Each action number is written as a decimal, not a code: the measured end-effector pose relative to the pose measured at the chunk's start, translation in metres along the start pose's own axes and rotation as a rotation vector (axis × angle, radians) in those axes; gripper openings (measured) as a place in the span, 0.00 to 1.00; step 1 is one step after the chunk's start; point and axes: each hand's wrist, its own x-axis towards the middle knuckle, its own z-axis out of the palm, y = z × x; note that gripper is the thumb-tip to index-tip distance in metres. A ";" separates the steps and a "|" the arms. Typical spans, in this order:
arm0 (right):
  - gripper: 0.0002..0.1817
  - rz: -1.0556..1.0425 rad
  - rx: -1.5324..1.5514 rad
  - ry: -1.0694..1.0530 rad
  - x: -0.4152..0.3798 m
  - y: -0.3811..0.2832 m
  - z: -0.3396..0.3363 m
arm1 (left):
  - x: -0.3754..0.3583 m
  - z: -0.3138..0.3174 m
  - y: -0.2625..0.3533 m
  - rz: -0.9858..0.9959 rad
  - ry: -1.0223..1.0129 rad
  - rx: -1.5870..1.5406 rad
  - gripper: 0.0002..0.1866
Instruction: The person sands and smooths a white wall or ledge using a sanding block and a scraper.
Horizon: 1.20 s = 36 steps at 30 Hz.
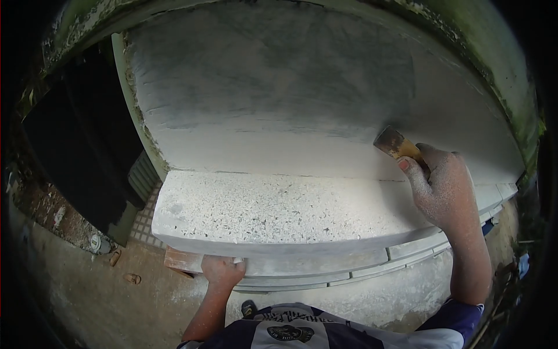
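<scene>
My right hand [444, 189], dusted with white powder, grips the yellowish handle of a scraper [396, 142]. The scraper's dark, worn blade lies against the wall [261, 139], where a whitish band meets a grey, streaked area. Below, white flakes and dust cover a pale ledge [279, 212]. My left hand [224, 270] is closed just under the ledge's front edge, by the end of a brown board. A small whitish bit shows at its fingers; I cannot tell what the hand holds.
Stepped pale slabs [314, 273] run beneath the ledge. A dark opening [81, 139] stands on the left, with a tiled patch [144, 224] at its foot. A pair of sandals and a small container [100, 244] are on the floor at left. Mossy edges frame the wall.
</scene>
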 end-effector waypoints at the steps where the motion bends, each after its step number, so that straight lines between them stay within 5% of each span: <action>1: 0.17 0.026 -0.001 -0.034 0.003 -0.001 -0.001 | -0.001 0.000 0.001 -0.020 -0.029 0.009 0.09; 4: 0.18 -0.198 -0.068 0.096 0.007 -0.017 0.019 | -0.008 0.007 -0.005 -0.014 -0.028 0.019 0.10; 11: 0.18 0.036 -0.020 -0.088 0.002 -0.003 -0.003 | -0.005 0.006 -0.004 -0.021 -0.014 0.004 0.10; 17: 0.18 -0.226 0.038 -0.026 0.010 -0.027 0.012 | -0.005 0.008 -0.003 -0.010 -0.010 0.007 0.10; 23: 0.19 -0.023 -0.043 -0.153 0.006 -0.019 -0.003 | -0.002 0.007 -0.004 -0.010 0.019 -0.002 0.10; 26: 0.19 -0.220 -0.068 -0.061 0.007 -0.038 0.016 | -0.006 0.004 -0.003 0.007 0.002 0.001 0.10; 30: 0.20 -0.224 -0.070 -0.082 0.004 -0.043 0.016 | -0.005 0.008 -0.005 0.039 0.067 -0.010 0.11; 36: 0.17 -0.033 0.065 0.002 -0.003 -0.028 0.005 | -0.006 0.007 -0.006 0.013 0.032 -0.031 0.11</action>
